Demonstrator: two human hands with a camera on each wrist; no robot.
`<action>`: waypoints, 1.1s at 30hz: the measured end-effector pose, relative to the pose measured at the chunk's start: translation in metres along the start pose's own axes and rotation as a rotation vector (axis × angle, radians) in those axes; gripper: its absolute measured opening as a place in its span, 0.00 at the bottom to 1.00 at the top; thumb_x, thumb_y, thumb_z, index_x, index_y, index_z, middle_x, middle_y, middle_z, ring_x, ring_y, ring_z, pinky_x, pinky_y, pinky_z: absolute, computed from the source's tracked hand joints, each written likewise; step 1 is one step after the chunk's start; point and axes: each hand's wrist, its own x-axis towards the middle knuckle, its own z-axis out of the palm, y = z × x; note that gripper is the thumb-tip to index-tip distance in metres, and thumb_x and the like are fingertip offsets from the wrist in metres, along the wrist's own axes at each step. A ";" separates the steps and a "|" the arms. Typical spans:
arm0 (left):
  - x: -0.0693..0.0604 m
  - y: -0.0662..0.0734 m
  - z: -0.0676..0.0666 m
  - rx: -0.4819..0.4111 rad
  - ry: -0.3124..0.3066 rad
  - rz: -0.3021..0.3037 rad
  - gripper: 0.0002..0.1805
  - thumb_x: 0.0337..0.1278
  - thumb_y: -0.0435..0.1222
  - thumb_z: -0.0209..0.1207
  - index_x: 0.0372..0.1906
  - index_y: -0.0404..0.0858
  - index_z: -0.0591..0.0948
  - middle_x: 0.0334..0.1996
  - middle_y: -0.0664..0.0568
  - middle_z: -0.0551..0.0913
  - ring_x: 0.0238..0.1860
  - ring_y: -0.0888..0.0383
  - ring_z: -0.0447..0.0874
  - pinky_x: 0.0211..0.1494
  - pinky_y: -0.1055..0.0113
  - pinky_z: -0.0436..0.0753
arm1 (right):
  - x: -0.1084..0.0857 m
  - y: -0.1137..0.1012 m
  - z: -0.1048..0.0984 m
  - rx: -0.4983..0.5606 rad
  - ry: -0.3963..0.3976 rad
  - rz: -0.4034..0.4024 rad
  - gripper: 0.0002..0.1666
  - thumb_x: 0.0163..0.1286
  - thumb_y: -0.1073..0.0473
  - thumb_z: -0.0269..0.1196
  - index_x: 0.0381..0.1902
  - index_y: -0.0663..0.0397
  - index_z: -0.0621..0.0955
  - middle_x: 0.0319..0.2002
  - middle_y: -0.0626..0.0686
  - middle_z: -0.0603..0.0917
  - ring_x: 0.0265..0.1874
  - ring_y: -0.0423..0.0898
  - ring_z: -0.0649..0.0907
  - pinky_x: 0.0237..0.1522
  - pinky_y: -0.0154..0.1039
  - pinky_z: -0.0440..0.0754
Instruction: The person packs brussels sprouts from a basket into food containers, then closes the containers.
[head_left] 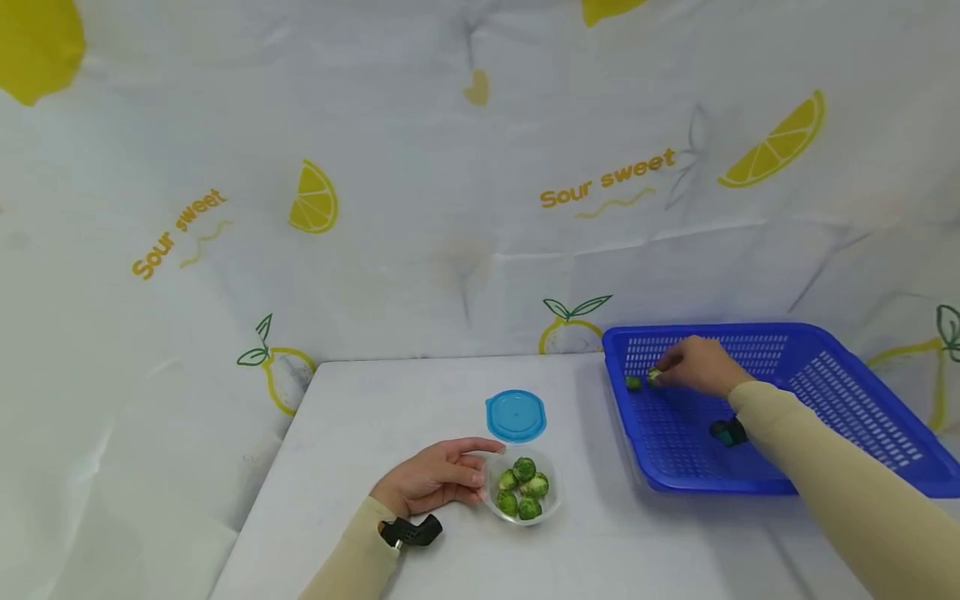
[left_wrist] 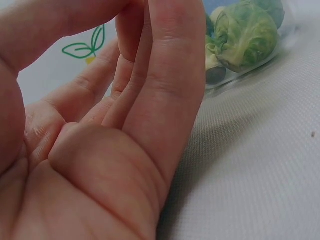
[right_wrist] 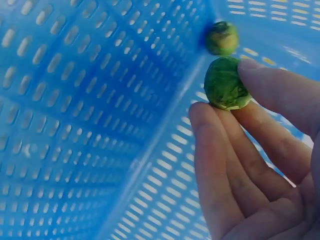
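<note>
A clear plastic bowl [head_left: 556,493] with several Brussels sprouts [head_left: 530,508] in it stands on the white table. My left hand [head_left: 438,477] holds the bowl at its left side, the index finger reaching along the far rim; in the left wrist view, sprouts [left_wrist: 247,37] show past the fingers. Inside the blue basket [head_left: 637,450], my right hand [head_left: 701,367] pinches one Brussels sprout [right_wrist: 226,82] between thumb and fingers. Another sprout [right_wrist: 222,38] lies just beyond it in the basket's corner, also visible in the head view.
A blue lid [head_left: 516,416] lies flat on the table behind the bowl. The basket's raised rim [head_left: 626,408] stands to the right of the bowl. Behind the table hangs a white sheet [head_left: 420,275] printed with lemons.
</note>
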 end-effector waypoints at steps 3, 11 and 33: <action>0.000 0.002 0.000 0.011 -0.002 0.006 0.35 0.71 0.28 0.65 0.80 0.36 0.69 0.38 0.55 0.84 0.39 0.63 0.92 0.51 0.67 0.93 | -0.011 -0.003 -0.007 -0.014 0.001 -0.006 0.22 0.71 0.52 0.74 0.53 0.65 0.90 0.49 0.64 0.92 0.49 0.65 0.90 0.51 0.64 0.89; -0.001 0.002 0.000 0.010 0.000 0.008 0.37 0.70 0.28 0.66 0.81 0.36 0.69 0.38 0.56 0.84 0.39 0.63 0.92 0.51 0.67 0.93 | -0.039 -0.026 -0.024 0.001 0.021 -0.006 0.27 0.75 0.44 0.70 0.60 0.58 0.88 0.56 0.62 0.90 0.56 0.66 0.87 0.52 0.66 0.87; -0.002 0.000 0.001 -0.005 0.011 0.002 0.35 0.72 0.27 0.63 0.80 0.36 0.69 0.38 0.55 0.84 0.39 0.62 0.93 0.51 0.66 0.93 | -0.067 -0.157 0.041 0.108 0.025 -0.231 0.11 0.71 0.56 0.75 0.49 0.50 0.92 0.43 0.47 0.92 0.40 0.41 0.89 0.40 0.39 0.91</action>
